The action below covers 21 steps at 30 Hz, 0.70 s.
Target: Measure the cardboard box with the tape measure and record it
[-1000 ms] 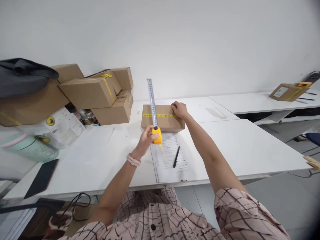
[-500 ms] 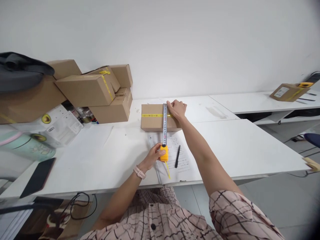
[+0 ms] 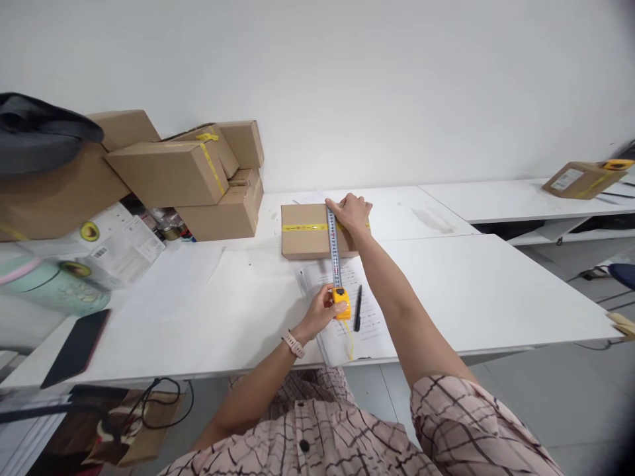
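Observation:
My left hand (image 3: 320, 312) grips the yellow case of a tape measure (image 3: 342, 304), low over the papers near me. Its blade runs away from me across the top of a small cardboard box (image 3: 305, 238) banded with yellow tape. At the box's far edge, my right hand (image 3: 353, 213) presses the blade's end with the thumb, its other fingers resting over the box's far right side. Beneath the tape case lie printed sheets (image 3: 370, 330) in a clear sleeve, with a black pen (image 3: 358, 309) on them. A yellow strap hangs from the case.
Stacked cardboard boxes (image 3: 163, 175) fill the left back of the white table (image 3: 446, 291). A mint bottle (image 3: 54, 287), a dark phone (image 3: 77, 347) and blank paper (image 3: 173, 277) lie on the left. Another taped box (image 3: 578, 180) stands on the far right shelf.
My left hand has swung the tape case a little to the right, so the blade now slants across the box. The right hand stays at the far edge, its thumb shifted slightly left.

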Tool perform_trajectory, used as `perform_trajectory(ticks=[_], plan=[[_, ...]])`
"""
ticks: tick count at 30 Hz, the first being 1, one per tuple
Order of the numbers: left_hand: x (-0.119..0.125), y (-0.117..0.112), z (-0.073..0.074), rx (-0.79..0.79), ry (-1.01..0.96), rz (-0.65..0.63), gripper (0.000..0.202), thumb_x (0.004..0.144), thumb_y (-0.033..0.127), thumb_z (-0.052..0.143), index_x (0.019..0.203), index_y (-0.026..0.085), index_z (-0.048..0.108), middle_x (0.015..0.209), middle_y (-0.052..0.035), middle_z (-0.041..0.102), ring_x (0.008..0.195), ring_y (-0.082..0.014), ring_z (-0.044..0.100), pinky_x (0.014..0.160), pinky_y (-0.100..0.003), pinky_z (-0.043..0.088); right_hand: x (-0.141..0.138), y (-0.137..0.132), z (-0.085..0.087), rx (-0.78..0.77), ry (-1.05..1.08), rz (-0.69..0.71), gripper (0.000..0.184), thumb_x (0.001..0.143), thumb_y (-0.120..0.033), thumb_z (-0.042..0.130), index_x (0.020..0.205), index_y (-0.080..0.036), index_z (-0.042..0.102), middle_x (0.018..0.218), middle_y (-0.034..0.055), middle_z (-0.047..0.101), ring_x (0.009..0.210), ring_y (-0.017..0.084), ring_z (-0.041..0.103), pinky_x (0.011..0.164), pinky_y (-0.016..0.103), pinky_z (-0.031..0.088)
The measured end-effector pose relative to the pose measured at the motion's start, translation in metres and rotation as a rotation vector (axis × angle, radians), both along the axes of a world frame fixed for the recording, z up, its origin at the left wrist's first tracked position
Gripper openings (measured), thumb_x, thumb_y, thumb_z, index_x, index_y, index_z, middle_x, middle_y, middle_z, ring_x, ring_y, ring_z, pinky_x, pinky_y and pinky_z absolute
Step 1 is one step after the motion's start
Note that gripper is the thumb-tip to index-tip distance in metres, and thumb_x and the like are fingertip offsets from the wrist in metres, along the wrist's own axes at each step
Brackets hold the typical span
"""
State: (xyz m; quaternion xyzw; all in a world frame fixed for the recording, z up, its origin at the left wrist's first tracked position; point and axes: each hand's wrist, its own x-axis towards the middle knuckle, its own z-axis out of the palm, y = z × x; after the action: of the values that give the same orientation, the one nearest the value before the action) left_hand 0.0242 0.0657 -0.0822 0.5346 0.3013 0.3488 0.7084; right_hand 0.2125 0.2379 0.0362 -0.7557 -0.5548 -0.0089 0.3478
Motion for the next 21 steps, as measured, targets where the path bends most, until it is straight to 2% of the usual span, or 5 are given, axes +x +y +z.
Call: perform_trajectory(ticks=[7, 11, 13, 16, 21], plan=[[0.001, 0.002, -0.001, 0.011, 0.005, -0.019, 0.051, 0.074, 0.038, 0.078, 0.115, 0.019, 0.054, 0.105, -0.0057, 0.065, 0.090, -0.0152, 0.062, 0.076, -0.026, 0.051, 0.002, 0.002, -0.003, 0.019, -0.019, 0.005, 0.057, 0.092, -0.071, 0.039, 0.098, -0.018, 0.060, 0.106, 0.0174, 0.066, 0.112, 0.036, 0.051, 0.104, 0.058, 0.029], [-0.016, 0.000, 0.006, -0.028, -0.058, -0.016, 0.055, 0.072, 0.044, 0.080, 0.115, 0.019, 0.055, 0.107, -0.0077, 0.066, 0.094, -0.0185, 0.063, 0.078, -0.029, 0.051, 0.010, 0.001, -0.003, -0.016, -0.052, 0.038, 0.063, 0.097, -0.069, 0.024, 0.095, -0.019, 0.062, 0.111, 0.0172, 0.065, 0.115, 0.036, 0.051, 0.103, 0.057, 0.032], [-0.031, -0.007, 0.005, -0.020, -0.081, -0.016, 0.059, 0.072, 0.047, 0.081, 0.117, 0.020, 0.055, 0.110, -0.0088, 0.066, 0.096, -0.0202, 0.063, 0.082, -0.031, 0.051, 0.014, -0.001, -0.003, -0.047, -0.096, 0.080, 0.064, 0.094, -0.073, 0.028, 0.097, -0.019, 0.062, 0.118, 0.0176, 0.063, 0.118, 0.037, 0.049, 0.102, 0.056, 0.034], [-0.052, -0.026, -0.006, 0.032, -0.041, -0.083, 0.063, 0.072, 0.048, 0.082, 0.121, 0.021, 0.054, 0.114, -0.0102, 0.065, 0.102, -0.0224, 0.062, 0.086, -0.034, 0.050, 0.015, -0.009, -0.009, -0.034, -0.177, 0.107, 0.067, 0.087, -0.079, 0.041, 0.104, -0.018, 0.062, 0.121, 0.0183, 0.061, 0.119, 0.037, 0.046, 0.098, 0.054, 0.036], [-0.067, -0.058, -0.030, 0.062, 0.070, -0.295, 0.062, 0.073, 0.045, 0.082, 0.121, 0.019, 0.054, 0.114, -0.0082, 0.061, 0.103, -0.0220, 0.059, 0.088, -0.034, 0.049, 0.003, -0.038, -0.033, 0.151, -0.264, 0.009, 0.061, 0.094, -0.070, 0.035, 0.108, -0.017, 0.061, 0.114, 0.0171, 0.061, 0.113, 0.034, 0.046, 0.096, 0.052, 0.034]])
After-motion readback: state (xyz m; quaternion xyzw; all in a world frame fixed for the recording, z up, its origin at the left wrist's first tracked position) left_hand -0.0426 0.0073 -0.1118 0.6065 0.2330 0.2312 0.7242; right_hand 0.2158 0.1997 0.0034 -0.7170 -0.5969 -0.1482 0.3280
